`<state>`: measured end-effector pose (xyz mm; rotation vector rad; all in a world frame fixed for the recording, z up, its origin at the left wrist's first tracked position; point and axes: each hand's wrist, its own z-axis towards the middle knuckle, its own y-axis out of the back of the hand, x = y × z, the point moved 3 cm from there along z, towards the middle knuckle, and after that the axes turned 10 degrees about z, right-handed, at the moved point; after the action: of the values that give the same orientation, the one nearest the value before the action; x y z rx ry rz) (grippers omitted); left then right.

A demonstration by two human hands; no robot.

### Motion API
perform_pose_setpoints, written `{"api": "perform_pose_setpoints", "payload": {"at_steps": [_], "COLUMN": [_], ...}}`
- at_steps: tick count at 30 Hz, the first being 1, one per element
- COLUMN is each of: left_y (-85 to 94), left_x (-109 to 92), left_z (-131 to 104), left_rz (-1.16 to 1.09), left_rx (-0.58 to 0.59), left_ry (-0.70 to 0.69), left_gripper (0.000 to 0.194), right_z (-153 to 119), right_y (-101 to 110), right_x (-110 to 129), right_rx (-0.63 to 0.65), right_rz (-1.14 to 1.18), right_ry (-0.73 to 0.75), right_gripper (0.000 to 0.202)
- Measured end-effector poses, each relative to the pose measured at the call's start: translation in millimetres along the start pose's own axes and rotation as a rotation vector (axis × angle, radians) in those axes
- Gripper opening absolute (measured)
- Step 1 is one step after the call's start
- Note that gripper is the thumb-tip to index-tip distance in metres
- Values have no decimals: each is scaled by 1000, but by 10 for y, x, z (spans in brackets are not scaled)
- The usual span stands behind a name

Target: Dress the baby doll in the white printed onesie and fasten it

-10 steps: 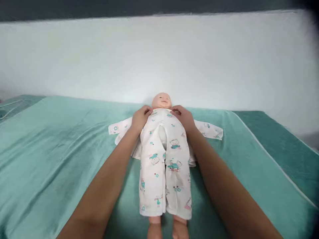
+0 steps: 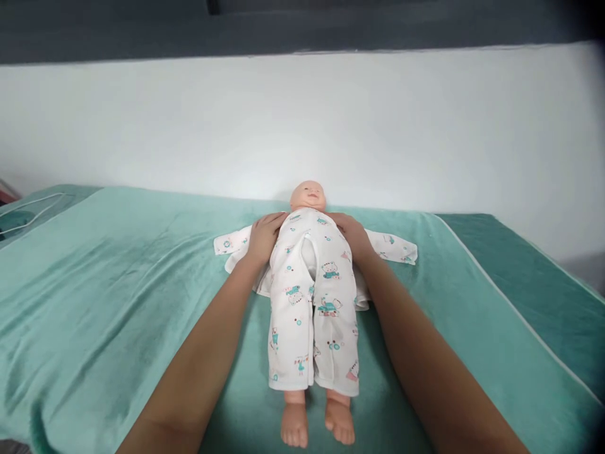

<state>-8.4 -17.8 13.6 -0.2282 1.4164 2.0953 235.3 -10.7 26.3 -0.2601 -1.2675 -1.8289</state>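
Note:
A baby doll (image 2: 308,194) lies on its back, head by the wall and bare feet towards me. White printed open-crotch pants (image 2: 292,328) cover its legs and reach up to its chest. Under them is a matching white top, its sleeves (image 2: 396,247) spread out to both sides. My left hand (image 2: 265,234) rests against the doll's upper side at the left, fingers stretched out flat. On the opposite side my right hand (image 2: 350,232) lies the same way, fingers extended and tips partly hidden by the pants.
A light green plush cover (image 2: 142,265) lies wrinkled under the doll, with a darker green strip (image 2: 534,271) on the right. Behind it rises a white wall (image 2: 302,120). A thin white cord or edging (image 2: 33,211) shows at the far left.
My fingers have gone from curled at the waistband by the doll's neck to lying flatter along its sides. The camera view has shifted, so the doll's feet show fully.

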Motion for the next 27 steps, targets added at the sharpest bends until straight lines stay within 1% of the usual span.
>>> {"api": "perform_pose_setpoints", "payload": {"at_steps": [2, 5, 7, 9, 11, 13, 15, 16, 18, 20, 22, 23, 25, 27], "left_y": [30, 50, 49, 43, 47, 66, 97, 116, 154, 183, 199, 204, 204, 186], "left_x": [2, 19, 26, 17, -10, -60, -131, -170, -238, -280, -312, -334, -392, -457], "left_z": [-86, -213, -305, -399, -482, -547, -598, -619, -657, -688, -709, -712, -702, -688], "left_rz": [61, 126, 170, 206, 219, 202, 156, 115, -19, -211, -411, -505, -704, -925], "left_rx": [-1, 27, 45, 42, 2, -52, -92, -102, -103, -85, -58, -41, 16, 116], "left_ry": [-20, -64, -111, -155, -161, -128, -75, -42, 53, 200, 337, 371, 392, 439], "left_gripper": [49, 54, 61, 66, 64, 58, 52, 50, 48, 46, 40, 37, 35, 39], "right_z": [-68, -192, -285, -382, -475, -563, -636, -662, -691, -699, -695, -693, -690, -693], "right_y": [21, 46, 59, 73, 91, 100, 86, 73, 45, 21, -3, -14, -32, -31], "right_x": [35, 76, 107, 164, 230, 272, 292, 302, 326, 357, 398, 419, 455, 476], "right_rx": [-23, -42, -60, -107, -201, -296, -324, -305, -237, -175, -133, -122, -105, -90], "right_rz": [35, 63, 70, 88, 134, 210, 281, 311, 368, 441, 600, 706, 916, 1030], "right_ry": [38, 65, 37, 1, -81, -244, -408, -460, -497, -512, -542, -573, -655, -715], "right_gripper": [44, 47, 48, 45, 39, 34, 30, 28, 27, 30, 34, 35, 36, 37]}}
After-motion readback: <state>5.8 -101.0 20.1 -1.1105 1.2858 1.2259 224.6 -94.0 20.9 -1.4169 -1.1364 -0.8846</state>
